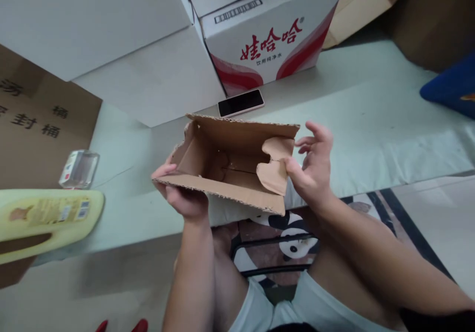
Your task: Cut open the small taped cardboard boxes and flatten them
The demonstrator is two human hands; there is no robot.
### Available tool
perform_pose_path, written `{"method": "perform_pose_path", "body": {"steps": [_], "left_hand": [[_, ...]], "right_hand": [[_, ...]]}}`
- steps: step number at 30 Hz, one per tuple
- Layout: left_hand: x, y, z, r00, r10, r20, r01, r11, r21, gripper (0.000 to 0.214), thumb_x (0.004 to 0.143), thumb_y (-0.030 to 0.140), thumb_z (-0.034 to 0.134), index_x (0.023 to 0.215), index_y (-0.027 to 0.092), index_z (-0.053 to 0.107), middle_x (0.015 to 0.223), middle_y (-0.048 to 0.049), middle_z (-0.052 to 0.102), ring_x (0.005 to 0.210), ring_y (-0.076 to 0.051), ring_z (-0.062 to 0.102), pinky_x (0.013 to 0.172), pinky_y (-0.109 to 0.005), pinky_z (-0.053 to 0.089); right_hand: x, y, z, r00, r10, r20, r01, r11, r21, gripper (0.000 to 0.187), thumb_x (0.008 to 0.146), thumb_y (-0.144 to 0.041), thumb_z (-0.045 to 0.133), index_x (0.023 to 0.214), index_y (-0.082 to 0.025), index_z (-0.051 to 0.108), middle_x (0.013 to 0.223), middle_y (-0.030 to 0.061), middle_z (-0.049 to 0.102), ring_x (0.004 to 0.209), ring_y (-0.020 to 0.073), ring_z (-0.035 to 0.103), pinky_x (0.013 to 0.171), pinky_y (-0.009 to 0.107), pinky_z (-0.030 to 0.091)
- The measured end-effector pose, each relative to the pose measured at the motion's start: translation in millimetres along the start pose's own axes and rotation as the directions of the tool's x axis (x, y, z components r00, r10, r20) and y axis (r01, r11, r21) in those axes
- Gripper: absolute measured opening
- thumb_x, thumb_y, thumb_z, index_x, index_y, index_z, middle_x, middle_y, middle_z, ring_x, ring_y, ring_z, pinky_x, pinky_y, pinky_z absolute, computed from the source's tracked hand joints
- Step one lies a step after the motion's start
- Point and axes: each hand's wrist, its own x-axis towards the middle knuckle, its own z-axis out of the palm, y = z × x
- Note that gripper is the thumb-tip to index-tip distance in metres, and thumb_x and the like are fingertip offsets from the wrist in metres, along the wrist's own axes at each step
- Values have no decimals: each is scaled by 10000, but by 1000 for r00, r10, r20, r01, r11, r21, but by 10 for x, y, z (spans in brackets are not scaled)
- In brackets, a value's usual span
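A small brown cardboard box (pixel 237 191) is held up over the near edge of the table, its open top facing me. Inside, the bottom panels and a seam can be seen. My left hand (pixel 183 198) grips the box's left end, with the fingers partly hidden behind the near wall. At the right end, a short notched flap (pixel 276 171) leans inward over the opening. The thumb of my right hand (pixel 313 166) touches that flap at its outer edge, while the other fingers are spread apart beside the box.
Behind the box lies a phone (pixel 241 103) in front of a white and red carton (pixel 270 45). White boxes (pixel 156 79) stand at the left, near a clear plastic container (pixel 79 168) and a yellow bottle (pixel 52 220). A blue object (pixel 451 87) is at far right.
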Motion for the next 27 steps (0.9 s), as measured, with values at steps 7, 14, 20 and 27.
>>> {"method": "perform_pose_path", "body": {"steps": [7, 14, 20, 27], "left_hand": [[-248, -26, -176, 997, -23, 78, 2, 966, 258, 446, 895, 627, 584, 1078, 231, 489, 930, -22, 617, 867, -161, 631, 871, -336, 520], [-368, 88, -323, 986, -130, 105, 86, 934, 346, 496, 908, 589, 589, 1226, 213, 534, 1206, -100, 636, 1137, -194, 636, 1037, -343, 498], [-377, 382, -471, 941, -127, 313, -44, 872, 487, 354, 931, 342, 566, 1248, 238, 683, 1458, -97, 554, 1382, -231, 516, 1207, -403, 374], [-350, 218, -669, 939, -276, 207, 169, 892, 420, 456, 874, 396, 556, 1280, 230, 681, 1459, -91, 597, 1420, -256, 498, 1225, -418, 351]], "right_hand": [[-4, 46, -102, 970, 114, 217, -171, 948, 269, 338, 916, -298, 515, 1249, -285, 567, 1272, 69, 635, 1242, 264, 584, 1093, 491, 448], [-54, -3, -29, 974, -32, 223, -82, 871, 484, 303, 922, -559, 479, 1023, -278, 536, 1103, 71, 606, 1083, 263, 599, 980, 456, 495], [-110, -65, -111, 947, -73, 312, -28, 951, 308, 437, 927, -666, 375, 1067, -289, 547, 1191, 111, 614, 1212, 325, 572, 1060, 544, 468], [-152, -15, -41, 935, -7, 354, -115, 940, 323, 585, 955, -672, 380, 1405, -307, 457, 1402, 88, 594, 1322, 293, 556, 1111, 523, 467]]}}
